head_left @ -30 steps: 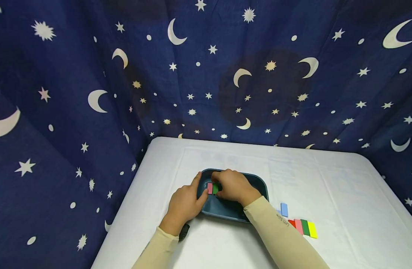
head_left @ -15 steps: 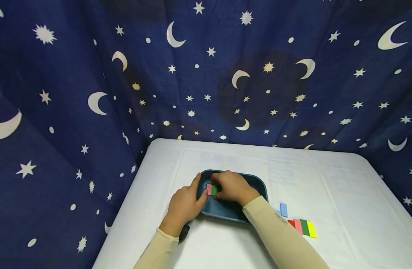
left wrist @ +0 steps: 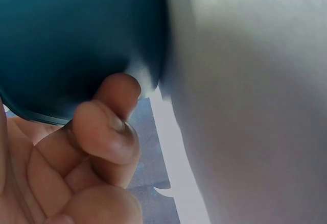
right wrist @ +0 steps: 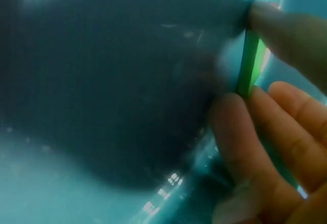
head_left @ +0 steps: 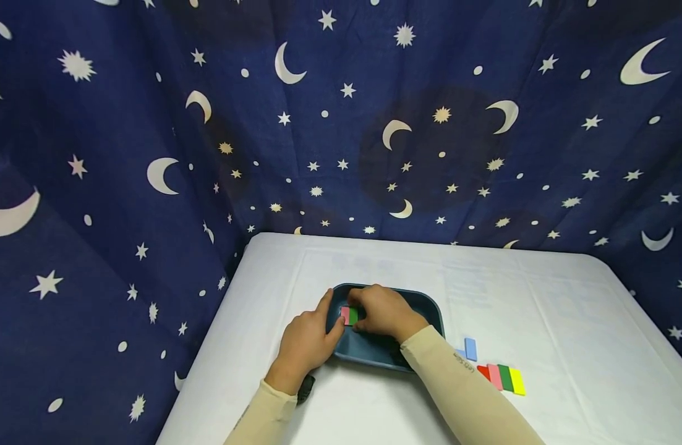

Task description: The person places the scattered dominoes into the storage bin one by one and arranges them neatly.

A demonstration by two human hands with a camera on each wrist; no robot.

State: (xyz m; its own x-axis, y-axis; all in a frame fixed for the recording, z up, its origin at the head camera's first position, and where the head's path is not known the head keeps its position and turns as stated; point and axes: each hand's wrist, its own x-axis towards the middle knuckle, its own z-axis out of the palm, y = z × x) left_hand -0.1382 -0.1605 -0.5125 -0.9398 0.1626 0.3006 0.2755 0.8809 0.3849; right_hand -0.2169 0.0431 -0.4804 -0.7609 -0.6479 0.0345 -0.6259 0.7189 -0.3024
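Note:
A dark teal plastic tray (head_left: 368, 357) with raised walls lies on the table. My left hand (head_left: 304, 343) holds its left end, the index finger along the rim and the thumb inside by a pink domino block (head_left: 345, 315). In the left wrist view, fingers (left wrist: 102, 137) of that hand curl at the tray's edge. Reaching into the tray, my right hand (head_left: 386, 314) pinches a green domino block (head_left: 353, 316) by its ends. The right wrist view shows this green block (right wrist: 250, 63) upright between thumb and finger, with the pink one just behind it.
Right of the tray, red (head_left: 484, 371), pink (head_left: 494, 377), green (head_left: 506, 377) and yellow (head_left: 517, 382) blocks lie side by side on the white-covered table (head_left: 569, 321). A blue block (head_left: 471, 349) lies behind them. A dark blue star-and-moon curtain (head_left: 341, 148) hangs at the back and sides.
The pink and green blocks in the tray have shifted very slightly left with my right fingertips. My left hand keeps its place on the tray, and the head view has tilted up a little.

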